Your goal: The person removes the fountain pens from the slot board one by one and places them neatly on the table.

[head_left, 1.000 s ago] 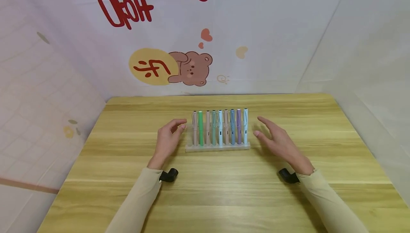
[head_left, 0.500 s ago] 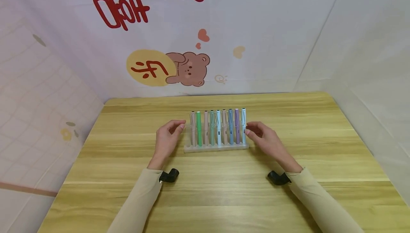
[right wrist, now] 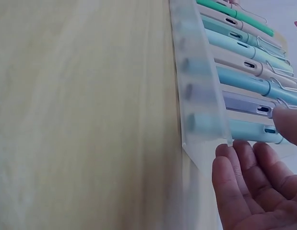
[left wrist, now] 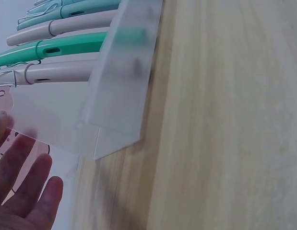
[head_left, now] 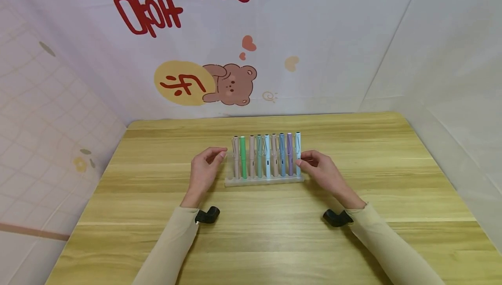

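Observation:
A clear plastic pen rack (head_left: pixel 264 182) stands on the table, holding several upright pens in a row. In the head view a beige pen and a green pen (head_left: pixel 243 157) stand towards its left, a purple pen (head_left: pixel 290 154) and a light blue pen (head_left: pixel 298 145) at its right end. My left hand (head_left: pixel 205 167) pinches the left edge of the rack's back panel, fingertips showing faintly through it in the left wrist view. My right hand (head_left: pixel 323 172) holds the right end, thumb (right wrist: pixel 288 125) in front by the light blue pen and fingers (right wrist: pixel 254 177) behind.
The rack stands on a wood-grain table (head_left: pixel 266 232). A white sheet (head_left: pixel 333 36) with a printed bear (head_left: pixel 235 85) hangs behind it, with pale walls at both sides. Black wrist devices (head_left: pixel 208 215) sit on both forearms.
My right hand has moved left from beside the rack to its right end. The left hand stays at the left edge. The rack and pens stand in place; the view shifts slightly.

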`<state>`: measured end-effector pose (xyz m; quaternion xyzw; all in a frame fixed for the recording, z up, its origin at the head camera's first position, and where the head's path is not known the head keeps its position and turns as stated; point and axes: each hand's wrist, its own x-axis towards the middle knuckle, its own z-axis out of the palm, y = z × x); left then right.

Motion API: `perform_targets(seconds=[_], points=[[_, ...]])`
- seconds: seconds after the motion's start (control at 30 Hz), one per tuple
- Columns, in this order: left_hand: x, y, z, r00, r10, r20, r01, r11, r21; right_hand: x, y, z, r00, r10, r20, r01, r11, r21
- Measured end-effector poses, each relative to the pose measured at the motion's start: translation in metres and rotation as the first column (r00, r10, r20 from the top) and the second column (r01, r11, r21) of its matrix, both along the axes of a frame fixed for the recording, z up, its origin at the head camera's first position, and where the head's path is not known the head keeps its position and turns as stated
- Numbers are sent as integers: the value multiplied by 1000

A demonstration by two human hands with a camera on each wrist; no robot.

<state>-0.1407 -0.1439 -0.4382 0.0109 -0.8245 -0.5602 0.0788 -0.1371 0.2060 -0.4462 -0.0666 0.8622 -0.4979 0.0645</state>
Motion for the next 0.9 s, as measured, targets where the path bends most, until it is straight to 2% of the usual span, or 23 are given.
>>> perform_targets(seconds=[0.47, 0.9], points=[[-1, 0, 0, 1000, -9, 11, 8, 999, 35, -1, -4, -3, 998, -56, 13, 56, 998, -9], [0, 0, 0, 1000, -1, 17, 0, 999, 51, -2, -8, 0, 997, -77, 13, 78, 993, -93]])
